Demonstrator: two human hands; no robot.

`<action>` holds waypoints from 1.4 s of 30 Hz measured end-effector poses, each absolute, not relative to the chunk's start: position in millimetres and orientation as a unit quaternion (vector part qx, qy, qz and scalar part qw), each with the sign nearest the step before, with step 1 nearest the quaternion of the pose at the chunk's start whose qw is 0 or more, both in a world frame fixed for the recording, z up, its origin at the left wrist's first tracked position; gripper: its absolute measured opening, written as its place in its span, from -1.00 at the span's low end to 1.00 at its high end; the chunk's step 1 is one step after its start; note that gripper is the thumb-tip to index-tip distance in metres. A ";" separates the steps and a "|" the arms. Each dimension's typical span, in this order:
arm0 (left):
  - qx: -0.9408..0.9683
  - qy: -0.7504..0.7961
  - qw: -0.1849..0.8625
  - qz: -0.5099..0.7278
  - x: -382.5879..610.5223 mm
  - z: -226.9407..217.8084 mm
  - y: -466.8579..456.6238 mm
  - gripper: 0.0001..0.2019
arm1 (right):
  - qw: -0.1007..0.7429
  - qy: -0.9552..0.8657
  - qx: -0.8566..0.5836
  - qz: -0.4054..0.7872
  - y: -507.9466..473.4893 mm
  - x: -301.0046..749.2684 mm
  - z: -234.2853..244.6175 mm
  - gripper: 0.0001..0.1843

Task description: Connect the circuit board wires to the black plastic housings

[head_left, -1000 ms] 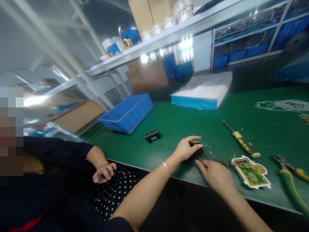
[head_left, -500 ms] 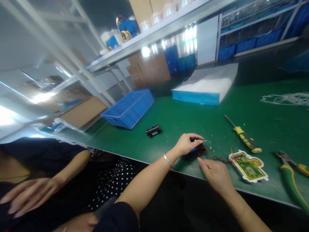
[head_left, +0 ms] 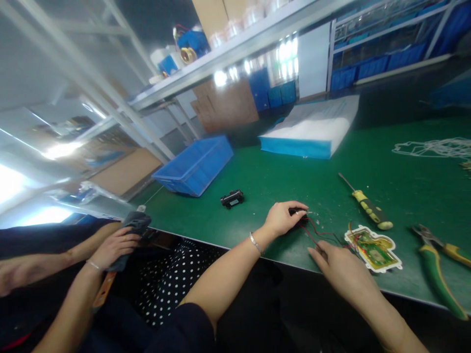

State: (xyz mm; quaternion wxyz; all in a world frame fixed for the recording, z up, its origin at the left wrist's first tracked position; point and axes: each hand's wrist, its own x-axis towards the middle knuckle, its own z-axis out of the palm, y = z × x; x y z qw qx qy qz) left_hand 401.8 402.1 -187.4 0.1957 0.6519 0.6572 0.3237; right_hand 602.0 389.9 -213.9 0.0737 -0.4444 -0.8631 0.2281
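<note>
Head: L hand (head_left: 281,220) pinches blk part (head_left: 297,212); blue bin (head_left: 193,166) apart.

On the green tabletop (head_left: 279,181) lies a green circuit board in a white plastic frame (head_left: 373,248). From the board, thin red and black wires (head_left: 318,234) run leftward to a small black plastic part (head_left: 297,212), which the left hand (head_left: 283,219) pinches between thumb and fingers. The right hand (head_left: 340,264) lies palm down just left of the board, fingertips on the wires. Beyond the board rests a yellow-handled screwdriver (head_left: 368,208); right of the board lie green-handled pliers (head_left: 437,267). Well left of the board a second black part (head_left: 232,198) sits alone, with a blue plastic crate (head_left: 193,166) behind it. Farther left of the board, past the tabletop edge, a co-worker's hand (head_left: 117,245) grips a dark tool (head_left: 134,225).
</note>
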 end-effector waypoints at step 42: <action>0.640 0.665 0.186 0.336 415.2 -192.7 406.4 -0.83 | 0.549 -0.376 -0.247 0.704 373.2 549.4 -231.0 -0.54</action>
